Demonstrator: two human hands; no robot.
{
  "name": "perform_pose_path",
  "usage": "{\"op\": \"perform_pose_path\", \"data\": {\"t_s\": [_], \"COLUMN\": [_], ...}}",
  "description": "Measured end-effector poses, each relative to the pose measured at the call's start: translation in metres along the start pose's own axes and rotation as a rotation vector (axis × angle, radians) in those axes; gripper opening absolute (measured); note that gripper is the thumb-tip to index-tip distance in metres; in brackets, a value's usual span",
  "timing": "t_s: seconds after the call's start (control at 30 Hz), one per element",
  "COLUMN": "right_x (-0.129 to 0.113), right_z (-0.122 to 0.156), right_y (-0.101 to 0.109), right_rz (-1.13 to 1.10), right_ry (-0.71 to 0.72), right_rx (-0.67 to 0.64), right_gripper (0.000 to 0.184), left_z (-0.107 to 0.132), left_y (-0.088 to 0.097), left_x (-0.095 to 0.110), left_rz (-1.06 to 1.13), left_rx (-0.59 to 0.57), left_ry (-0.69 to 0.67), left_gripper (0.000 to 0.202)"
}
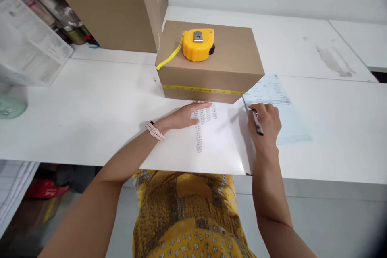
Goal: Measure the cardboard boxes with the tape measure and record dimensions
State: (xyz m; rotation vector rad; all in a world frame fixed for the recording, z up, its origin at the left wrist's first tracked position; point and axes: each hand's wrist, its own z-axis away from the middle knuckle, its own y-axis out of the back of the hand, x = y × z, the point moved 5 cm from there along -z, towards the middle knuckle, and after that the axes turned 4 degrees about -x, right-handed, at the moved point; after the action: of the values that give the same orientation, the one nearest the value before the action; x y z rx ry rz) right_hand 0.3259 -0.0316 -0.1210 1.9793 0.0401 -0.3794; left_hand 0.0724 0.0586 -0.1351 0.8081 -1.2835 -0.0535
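Currently, I read the right grip (266, 123) as closed on the pen (258, 125) at five o'clock from the box (236, 54), slanted as if for writing; the left grip (185, 117) lies open on the sheet (198, 139) at six o'clock, apparently steadying it.

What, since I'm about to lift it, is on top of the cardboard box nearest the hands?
A yellow tape measure lies on the cardboard box, its yellow strap reaching the left front corner. The surface beneath the tape measure is covered, so unseen.
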Motion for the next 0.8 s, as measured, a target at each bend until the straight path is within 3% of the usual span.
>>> {"op": "perform_pose_path", "data": {"t_s": [0.13, 0.23, 0.3, 0.37, 0.43, 0.47, 0.53, 0.63, 0.7, 0.8], "right_x": [0.008, 0.008, 0.008, 0.008, 0.007, 0.007, 0.005, 0.001, -0.001, -0.004], "right_z": [-0.001, -0.004, -0.006, -0.008, -0.009, -0.009, -0.01, -0.01, -0.01, -0.009], "right_y": [-0.015, -0.018, -0.016, -0.015, -0.012, -0.011, -0.009, -0.007, -0.006, -0.002], "right_rz": [0.07, 0.083, 0.079, 0.05, -0.002, -0.03, -0.079, -0.121, -0.142, -0.208], "right_ry": [-0.005, -0.028, -0.052, -0.068, -0.071, -0.071, -0.066, -0.037, -0.014, -0.01], "right_rx": [-0.149, -0.125, -0.056, 0.022, 0.091, 0.118, 0.149, 0.163, 0.18, 0.24], "right_gripper": [0.043, 0.051, 0.049, 0.046, 0.043, 0.041, 0.039, 0.036, 0.035, 0.033], "left_z": [0.001, 0.008, 0.016, 0.029, 0.037, 0.035, 0.019, -0.012, -0.026, -0.03], "left_y": [-0.003, -0.002, 0.011, 0.036, 0.064, 0.078, 0.101, 0.12, 0.126, 0.128], "left_x": [0.003, 0.021, 0.042, 0.067, 0.09, 0.099, 0.109, 0.107, 0.102, 0.098], "left_rz": [-0.002, -0.014, -0.061, -0.163, -0.273, -0.311, -0.37, -0.428, -0.435, -0.397], "left_rx": [0.042, 0.182, 0.411, 0.748, 1.034, 1.098, 1.047, 0.844, 0.776, 0.828], "left_ry": [0.01, -0.009, -0.08, -0.16, -0.189, -0.174, -0.097, 0.093, 0.198, 0.246], "left_gripper": [0.068, 0.051, 0.032, 0.018, 0.018, 0.025, 0.052, 0.086, 0.087, 0.069]}}
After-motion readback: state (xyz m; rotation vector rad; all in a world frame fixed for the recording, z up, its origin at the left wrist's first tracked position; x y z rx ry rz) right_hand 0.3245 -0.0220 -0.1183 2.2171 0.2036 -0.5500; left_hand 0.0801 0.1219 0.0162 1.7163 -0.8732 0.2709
